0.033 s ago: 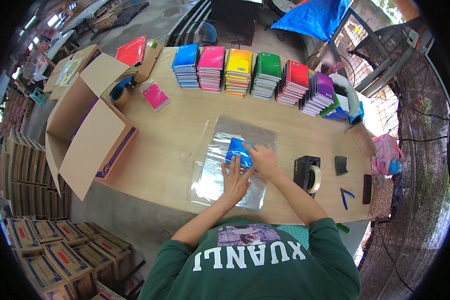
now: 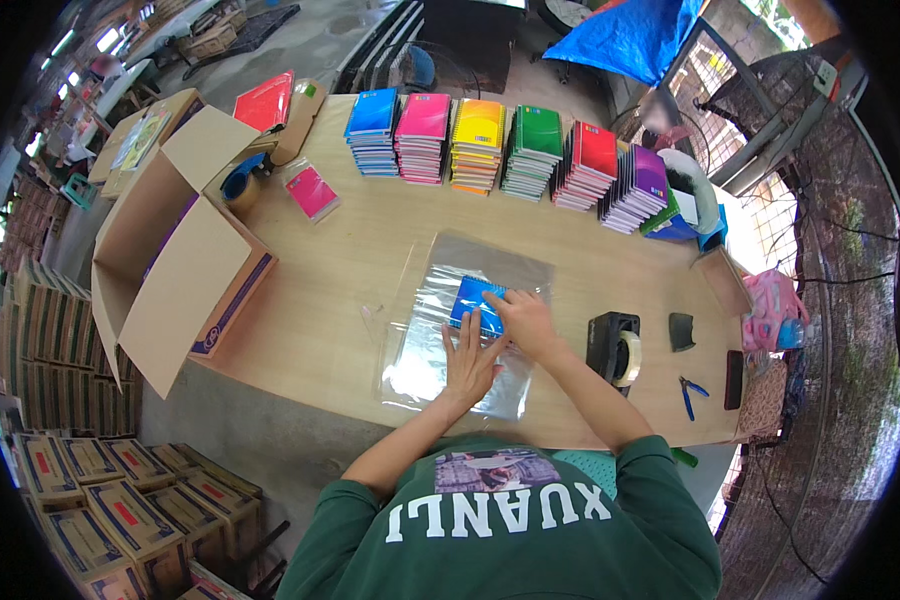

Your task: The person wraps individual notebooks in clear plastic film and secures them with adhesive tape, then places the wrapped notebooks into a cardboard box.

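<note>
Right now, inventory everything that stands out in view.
table: one, pale, centre
notebook: one, blue, mid-table
plastic sheeting: uncounted, clear, around notebook
notebook stacks: six, blue, pink, yellow, green, red, purple, far side
packet: one, pink, table's left
tape dispenser: one, black, right of sheeting
pliers: one, blue, table's right
open carton: one, brown, left
floor cartons: many, brown, lower left
tarp: one, blue, top right
left hand: one, bare, at notebook
right hand: one, bare, at notebook

Packing workshop: worktable (image 2: 310,310), tape dispenser (image 2: 603,346), cartons (image 2: 130,520) (many in stacks).
</note>
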`<state>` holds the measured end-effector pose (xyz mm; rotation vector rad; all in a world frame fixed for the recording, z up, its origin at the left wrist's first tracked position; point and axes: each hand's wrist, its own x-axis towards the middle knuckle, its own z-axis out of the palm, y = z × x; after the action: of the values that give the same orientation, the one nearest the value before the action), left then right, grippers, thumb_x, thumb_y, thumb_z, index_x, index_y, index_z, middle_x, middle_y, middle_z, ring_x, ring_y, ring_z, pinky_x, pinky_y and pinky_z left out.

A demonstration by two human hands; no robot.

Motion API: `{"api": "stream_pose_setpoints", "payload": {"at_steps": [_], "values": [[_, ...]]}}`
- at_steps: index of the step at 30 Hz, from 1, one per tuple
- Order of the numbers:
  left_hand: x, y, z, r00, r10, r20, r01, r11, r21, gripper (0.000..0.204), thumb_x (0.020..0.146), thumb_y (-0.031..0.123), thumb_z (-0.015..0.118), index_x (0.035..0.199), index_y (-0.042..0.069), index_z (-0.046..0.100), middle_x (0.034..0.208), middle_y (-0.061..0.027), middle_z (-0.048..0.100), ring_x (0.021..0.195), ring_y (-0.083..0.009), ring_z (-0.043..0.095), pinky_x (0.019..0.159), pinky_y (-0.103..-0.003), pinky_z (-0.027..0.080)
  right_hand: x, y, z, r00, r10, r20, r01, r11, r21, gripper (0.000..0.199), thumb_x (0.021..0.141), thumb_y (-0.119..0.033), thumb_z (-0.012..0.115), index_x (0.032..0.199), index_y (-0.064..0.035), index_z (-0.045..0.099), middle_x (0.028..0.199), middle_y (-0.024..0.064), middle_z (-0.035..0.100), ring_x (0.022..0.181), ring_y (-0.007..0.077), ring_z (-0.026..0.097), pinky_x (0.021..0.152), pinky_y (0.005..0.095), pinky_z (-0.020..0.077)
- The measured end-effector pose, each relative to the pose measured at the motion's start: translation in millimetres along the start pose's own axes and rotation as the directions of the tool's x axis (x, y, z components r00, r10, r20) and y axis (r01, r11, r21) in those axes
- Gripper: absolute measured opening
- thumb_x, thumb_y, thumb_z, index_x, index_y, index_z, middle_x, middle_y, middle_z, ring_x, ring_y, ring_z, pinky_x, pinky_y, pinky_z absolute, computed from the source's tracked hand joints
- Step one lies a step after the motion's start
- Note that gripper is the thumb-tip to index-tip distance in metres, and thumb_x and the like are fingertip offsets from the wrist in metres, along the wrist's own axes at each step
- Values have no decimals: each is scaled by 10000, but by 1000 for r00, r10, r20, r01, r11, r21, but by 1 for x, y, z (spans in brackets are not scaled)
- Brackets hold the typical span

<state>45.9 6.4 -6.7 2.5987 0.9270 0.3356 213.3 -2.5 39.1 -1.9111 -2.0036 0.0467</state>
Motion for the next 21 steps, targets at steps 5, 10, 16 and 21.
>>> {"api": "stream_pose_setpoints", "payload": {"at_steps": [5, 10, 16, 21], "values": [[3, 8, 4, 999, -41, -24, 40, 999, -28, 718, 724, 271, 826, 1379, 289, 533, 1582, -299, 125, 1484, -465, 83, 1149, -660, 105, -5, 2, 17, 995, -61, -76, 57, 997, -53, 145, 734, -123, 669, 867, -66, 674, 930, 100, 621, 909, 288, 616, 788, 397, 510], [4, 9, 12, 995, -27, -96, 31, 999, 33, 594, 793, 191, 740, 1358, 203, 557, 1585, -331, 66, 1482, -492, 44, 1172, -622, 93, -6, -3, 22, 1000, 19, -4, -19, 1000, 21, 97, 707, -76, 658, 799, -47, 661, 897, 119, 608, 902, 295, 613, 768, 410, 524], [2, 8, 24, 995, -52, -86, 55, 998, 35, 542, 828, 148, 636, 1346, 20, 539, 1574, -359, 43, 1464, -526, 71, 1171, -631, 89, -12, -10, 25, 997, 52, -58, -46, 993, 106, 96, 696, -37, 642, 790, -36, 662, 859, 135, 602, 858, 310, 620, 737, 425, 528], [8, 11, 27, 994, -89, -67, 90, 996, 7, 399, 855, 171, 586, 1222, 23, 643, 1582, -346, 75, 1456, -547, 73, 1180, -616, 72, -12, -11, 29, 996, 57, -62, -52, 994, 93, 84, 714, -51, 636, 791, -34, 667, 849, 134, 606, 851, 308, 626, 719, 427, 530]]}}
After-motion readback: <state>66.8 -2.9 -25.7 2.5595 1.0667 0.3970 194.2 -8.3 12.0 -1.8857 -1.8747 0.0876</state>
